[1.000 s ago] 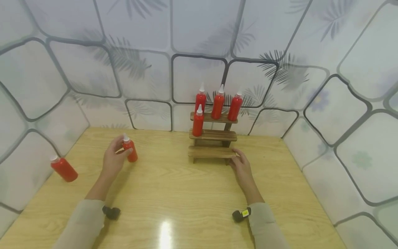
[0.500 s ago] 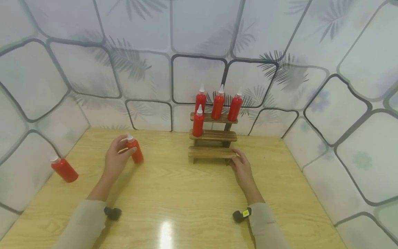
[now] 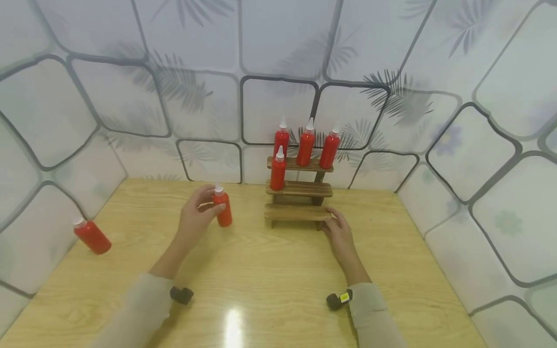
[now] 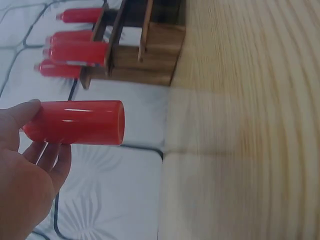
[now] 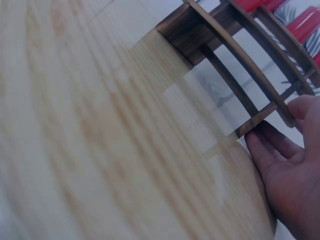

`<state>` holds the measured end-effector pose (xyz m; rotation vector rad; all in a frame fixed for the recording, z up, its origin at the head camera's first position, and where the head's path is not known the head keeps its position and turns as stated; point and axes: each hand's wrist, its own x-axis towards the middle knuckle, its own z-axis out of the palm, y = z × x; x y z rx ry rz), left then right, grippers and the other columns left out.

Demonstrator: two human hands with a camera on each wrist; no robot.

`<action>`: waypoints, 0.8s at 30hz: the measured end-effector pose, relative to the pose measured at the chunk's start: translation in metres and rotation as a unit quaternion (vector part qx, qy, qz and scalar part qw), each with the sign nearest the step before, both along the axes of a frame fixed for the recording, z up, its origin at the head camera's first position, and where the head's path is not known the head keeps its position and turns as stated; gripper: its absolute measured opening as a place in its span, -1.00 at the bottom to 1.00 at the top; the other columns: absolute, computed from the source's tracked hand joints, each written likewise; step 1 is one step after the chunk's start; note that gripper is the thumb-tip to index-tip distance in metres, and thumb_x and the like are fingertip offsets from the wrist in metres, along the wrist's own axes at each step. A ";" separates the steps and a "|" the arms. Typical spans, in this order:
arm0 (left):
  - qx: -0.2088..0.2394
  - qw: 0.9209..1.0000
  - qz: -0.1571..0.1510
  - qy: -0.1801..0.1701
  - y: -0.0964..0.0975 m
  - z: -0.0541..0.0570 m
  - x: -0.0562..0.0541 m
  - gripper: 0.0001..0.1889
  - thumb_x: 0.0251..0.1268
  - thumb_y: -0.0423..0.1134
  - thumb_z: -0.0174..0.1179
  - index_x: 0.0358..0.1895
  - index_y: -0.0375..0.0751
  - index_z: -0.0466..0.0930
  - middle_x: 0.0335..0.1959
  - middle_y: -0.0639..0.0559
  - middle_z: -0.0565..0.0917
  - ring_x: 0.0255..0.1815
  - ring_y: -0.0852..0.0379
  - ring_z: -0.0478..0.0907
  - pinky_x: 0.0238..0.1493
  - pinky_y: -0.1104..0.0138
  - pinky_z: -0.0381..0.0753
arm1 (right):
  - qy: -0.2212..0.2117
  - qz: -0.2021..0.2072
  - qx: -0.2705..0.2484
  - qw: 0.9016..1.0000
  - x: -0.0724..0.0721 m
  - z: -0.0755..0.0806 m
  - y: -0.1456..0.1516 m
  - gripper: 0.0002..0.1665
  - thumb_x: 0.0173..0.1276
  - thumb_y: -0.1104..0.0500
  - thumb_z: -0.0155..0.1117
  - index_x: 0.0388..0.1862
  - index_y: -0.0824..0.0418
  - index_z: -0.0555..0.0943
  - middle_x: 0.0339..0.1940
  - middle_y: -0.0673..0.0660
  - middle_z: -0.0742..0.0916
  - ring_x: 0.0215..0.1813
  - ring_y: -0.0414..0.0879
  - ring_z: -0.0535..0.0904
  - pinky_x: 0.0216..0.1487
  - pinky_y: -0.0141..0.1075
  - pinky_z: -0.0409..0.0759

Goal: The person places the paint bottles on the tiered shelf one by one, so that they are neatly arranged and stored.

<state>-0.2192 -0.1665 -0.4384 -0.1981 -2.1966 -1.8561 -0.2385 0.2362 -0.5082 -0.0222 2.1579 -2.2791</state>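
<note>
the left grip (image 4: 27, 185), cropped by its wrist view, covers part of the held bottle (image 4: 85, 122). past the right grip (image 5: 295, 175), its wrist view cuts off the wooden rack (image 5: 187, 40) and red bottles (image 5: 302, 25). ahead of that grip, the head view's front bottle (image 3: 277, 176) hides the base of a rear bottle (image 3: 281, 137).

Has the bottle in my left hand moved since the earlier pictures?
Yes. In the head view, the held bottle has moved rightward, closer to the stationary wooden stand.
</note>
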 end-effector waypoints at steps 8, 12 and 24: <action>0.004 0.998 -0.057 -0.003 0.046 0.005 -0.009 -0.45 0.22 -0.30 0.40 0.30 -0.02 0.51 0.19 -0.09 0.63 0.17 -0.04 0.58 0.22 0.14 0.61 | -0.005 -0.002 -0.010 1.000 -0.001 -0.002 0.000 -0.44 0.63 0.16 -0.03 0.54 0.16 0.23 0.29 0.26 0.41 0.38 0.14 0.44 0.41 -0.28 0.48; 0.010 0.997 -0.079 0.019 0.067 0.008 -0.014 -0.46 0.22 -0.31 0.39 0.29 -0.03 0.52 0.18 -0.09 0.64 0.16 -0.06 0.58 0.25 0.05 0.60 | -0.004 0.000 -0.011 1.000 0.000 -0.002 0.000 -0.44 0.63 0.15 -0.03 0.54 0.14 0.23 0.26 0.24 0.42 0.36 0.11 0.45 0.41 -0.30 0.47; 0.021 0.992 -0.119 0.047 0.122 0.022 -0.028 -0.50 0.25 -0.33 0.37 0.26 -0.01 0.54 0.11 -0.03 0.67 0.14 0.00 0.59 0.22 0.11 0.64 | -0.007 -0.001 -0.021 1.000 -0.002 -0.002 0.000 -0.44 0.62 0.16 -0.02 0.54 0.15 0.24 0.31 0.31 0.41 0.40 0.12 0.44 0.41 -0.27 0.47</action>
